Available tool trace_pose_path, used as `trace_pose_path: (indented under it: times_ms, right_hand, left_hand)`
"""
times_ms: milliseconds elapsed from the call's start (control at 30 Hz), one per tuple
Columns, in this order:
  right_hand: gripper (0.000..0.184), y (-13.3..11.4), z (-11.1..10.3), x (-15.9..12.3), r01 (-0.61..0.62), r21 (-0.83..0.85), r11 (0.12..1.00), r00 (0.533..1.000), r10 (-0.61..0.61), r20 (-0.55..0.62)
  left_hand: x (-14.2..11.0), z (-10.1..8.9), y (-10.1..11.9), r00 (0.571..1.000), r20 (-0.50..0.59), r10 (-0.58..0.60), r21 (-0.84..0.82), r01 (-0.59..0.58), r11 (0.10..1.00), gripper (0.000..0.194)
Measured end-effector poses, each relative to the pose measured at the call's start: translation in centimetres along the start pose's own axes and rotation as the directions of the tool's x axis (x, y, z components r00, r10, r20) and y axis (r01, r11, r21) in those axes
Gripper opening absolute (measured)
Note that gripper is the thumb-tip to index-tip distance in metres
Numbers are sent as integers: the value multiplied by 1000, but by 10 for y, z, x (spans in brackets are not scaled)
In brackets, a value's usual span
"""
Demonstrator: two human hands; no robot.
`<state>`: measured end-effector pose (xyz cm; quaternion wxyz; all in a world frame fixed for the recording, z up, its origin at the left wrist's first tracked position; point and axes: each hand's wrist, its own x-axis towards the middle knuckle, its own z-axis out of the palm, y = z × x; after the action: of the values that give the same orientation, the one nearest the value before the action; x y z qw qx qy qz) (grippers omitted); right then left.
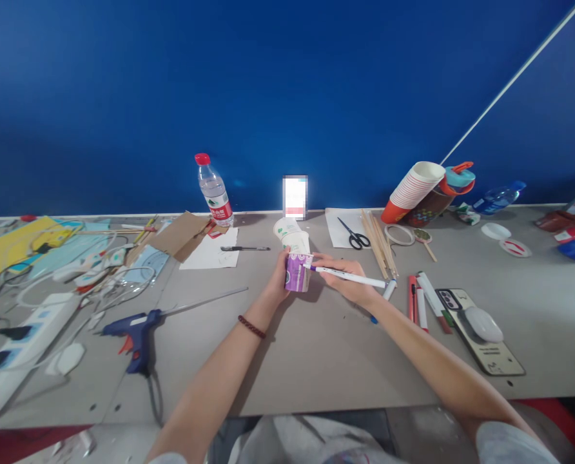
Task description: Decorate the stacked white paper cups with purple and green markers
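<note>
A paper cup (298, 274) with purple colouring on its side is held by my left hand (278, 277), whose fingers wrap round its left side. Between the fingers of my right hand (348, 277) is a white marker (350, 277), its purple tip against or very close to the cup's right upper side. Behind the purple part, a pale paper cup (287, 232) with a green print leans away; I cannot tell whether the two are joined. A black pen (245, 249) lies to the left of the cup.
To the left are a blue glue gun (140, 335), a power strip (24, 348), cardboard (181, 237) and a water bottle (214, 193). On the right lie scissors (355, 237), wooden sticks (380, 245), stacked cups (413, 193), several markers (420, 303) and a phone (481, 335). A blue wall (287, 96) stands behind.
</note>
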<state>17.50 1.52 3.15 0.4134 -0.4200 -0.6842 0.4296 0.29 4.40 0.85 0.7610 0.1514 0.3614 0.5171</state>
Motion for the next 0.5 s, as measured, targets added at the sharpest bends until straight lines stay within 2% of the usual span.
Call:
trace_pose_path:
  times_ms: [333,500]
  right_hand:
    - [23,0,-1,-1,69,-50,996,994,-65,83]
    - [24,-1,0,-1,65,-42,997,991,-59,117]
  left_hand:
    - [2,1,1,999,-40,32,-46,-34,998,33]
    - [5,-4,0,1000,8,-13,-40,13,999,38]
